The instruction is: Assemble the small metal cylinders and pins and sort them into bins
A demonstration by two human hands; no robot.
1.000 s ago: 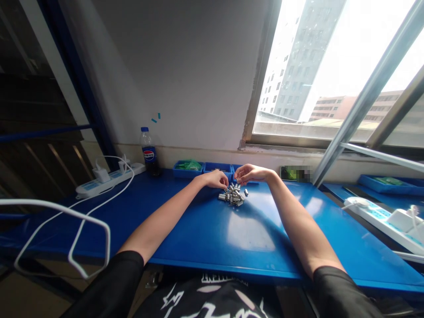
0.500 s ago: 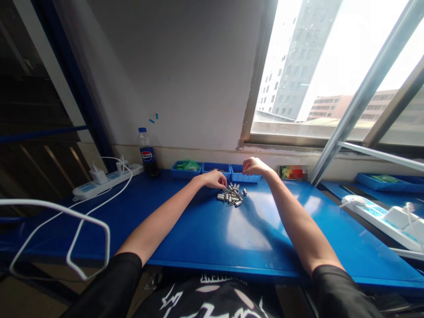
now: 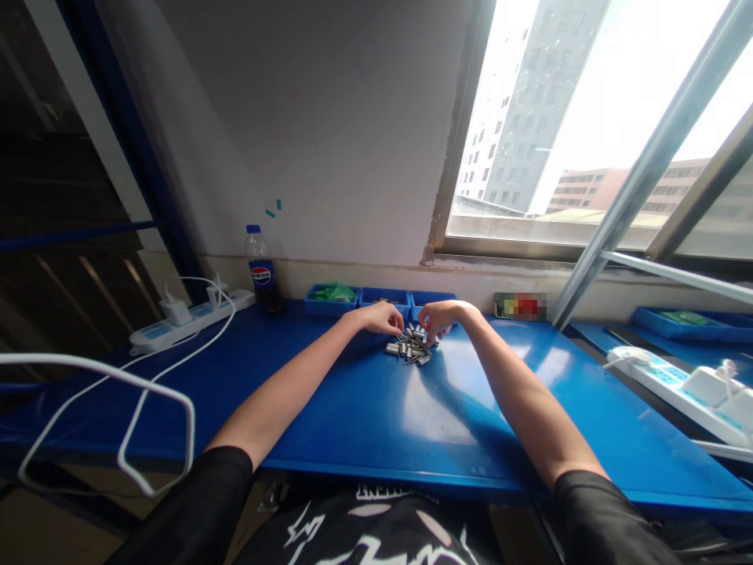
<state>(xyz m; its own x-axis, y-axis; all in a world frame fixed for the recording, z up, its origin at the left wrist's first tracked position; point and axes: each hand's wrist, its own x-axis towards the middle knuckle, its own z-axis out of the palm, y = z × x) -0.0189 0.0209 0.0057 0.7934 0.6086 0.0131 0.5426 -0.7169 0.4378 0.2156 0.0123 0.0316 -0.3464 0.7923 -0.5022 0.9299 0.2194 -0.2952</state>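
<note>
Head view, one entry per item as we find it.

1. Pile of small metal parts (image 3: 409, 350): a loose silvery heap on the blue surface (image 3: 365, 408), toward the far edge, between the two hands. The pieces are too small for us to name more closely.
2. Left hand (image 3: 383, 317): at the pile's left edge, fingers curled in together and tips down by the nearest pieces. We cannot tell whether a piece is pinched between them.
3. Right hand (image 3: 439, 317): at the pile's right edge, fingers bent down into the heap and touching it. Here too we cannot tell whether they grip anything.
4. Three blue trays along the wall, just behind the hands. The left tray (image 3: 330, 308) holds green items. The contents of the middle tray (image 3: 376, 293) and the right tray (image 3: 429, 296) are not clear to us.
5. Cola bottle (image 3: 260, 271), upright, left of the trays. A power strip (image 3: 188, 320) with a white cable (image 3: 118, 388) lies farther left.

Progress, in our judgement: the work is part-way at most. A sizeable heap lies unsorted on the surface, both hands are in it, and we see no finished batch set apart.
</note>
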